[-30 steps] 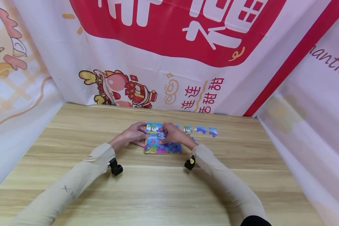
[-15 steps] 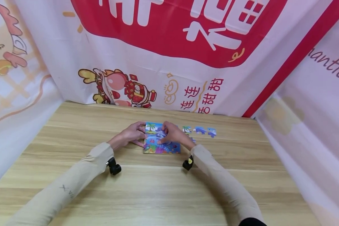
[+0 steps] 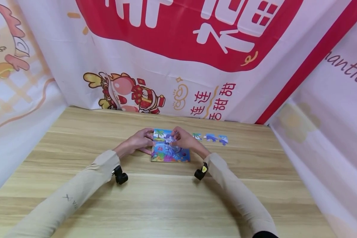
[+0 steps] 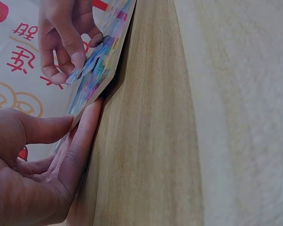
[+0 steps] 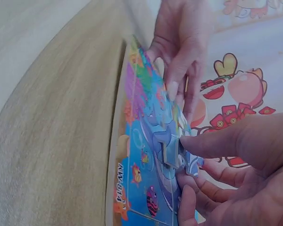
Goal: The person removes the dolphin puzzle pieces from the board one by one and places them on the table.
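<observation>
A colourful sea-picture puzzle board (image 3: 163, 157) lies on the wooden table. At its left edge, my left hand (image 3: 139, 140) grips the side, thumb on top and fingers along the edge, as the left wrist view (image 4: 42, 165) shows. Over the board's upper right part, my right hand (image 3: 185, 138) pinches a blue and purple puzzle piece (image 5: 170, 146) between thumb and fingers. In the right wrist view the piece is raised and tilted over the dolphin picture; whether it touches the board all round I cannot tell.
Right of the board lie loose pieces: one with a palm tree (image 3: 197, 136), a purple-blue one (image 3: 210, 137) and another (image 3: 223, 139). A printed cloth (image 3: 178, 66) hangs behind the wooden table (image 3: 154, 198), with more cloth at both sides.
My right hand has shifted slightly right and up, showing more of the board's middle and a piece near the fingertips. The left hand keeps its grip on the left edge.
</observation>
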`<state>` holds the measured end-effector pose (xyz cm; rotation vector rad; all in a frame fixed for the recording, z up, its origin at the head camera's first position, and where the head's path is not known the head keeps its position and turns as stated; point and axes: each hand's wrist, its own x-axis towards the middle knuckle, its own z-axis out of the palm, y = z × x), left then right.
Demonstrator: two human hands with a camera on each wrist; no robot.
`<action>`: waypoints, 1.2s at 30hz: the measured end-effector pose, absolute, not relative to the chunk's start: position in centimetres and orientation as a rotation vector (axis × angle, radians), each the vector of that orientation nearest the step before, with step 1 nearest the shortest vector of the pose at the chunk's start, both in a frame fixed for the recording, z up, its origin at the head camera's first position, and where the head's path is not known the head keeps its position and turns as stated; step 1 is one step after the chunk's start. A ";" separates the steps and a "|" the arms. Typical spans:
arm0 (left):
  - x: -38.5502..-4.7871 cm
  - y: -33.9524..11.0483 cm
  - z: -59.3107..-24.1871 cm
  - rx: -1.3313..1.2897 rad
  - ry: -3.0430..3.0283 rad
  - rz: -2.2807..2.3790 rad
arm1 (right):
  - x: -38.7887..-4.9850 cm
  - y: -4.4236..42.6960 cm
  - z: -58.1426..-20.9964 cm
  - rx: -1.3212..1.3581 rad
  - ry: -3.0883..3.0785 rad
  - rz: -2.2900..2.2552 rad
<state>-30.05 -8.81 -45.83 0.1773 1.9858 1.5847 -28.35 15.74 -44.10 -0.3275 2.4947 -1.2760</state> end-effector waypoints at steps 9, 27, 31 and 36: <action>-30.0 -8.8 -45.9 0.166 1.983 1.582 | -28.1 16.2 -44.0 -0.362 2.517 -1.352; -29.7 -8.8 -45.4 0.155 1.972 1.591 | -27.8 17.7 -43.8 -0.071 2.204 -1.812; -29.7 -8.7 -45.5 0.151 1.971 1.592 | -27.6 18.6 -43.3 -0.058 2.123 -1.861; -29.8 -8.8 -45.7 0.141 1.978 1.585 | -27.3 19.6 -43.1 -0.084 2.123 -1.862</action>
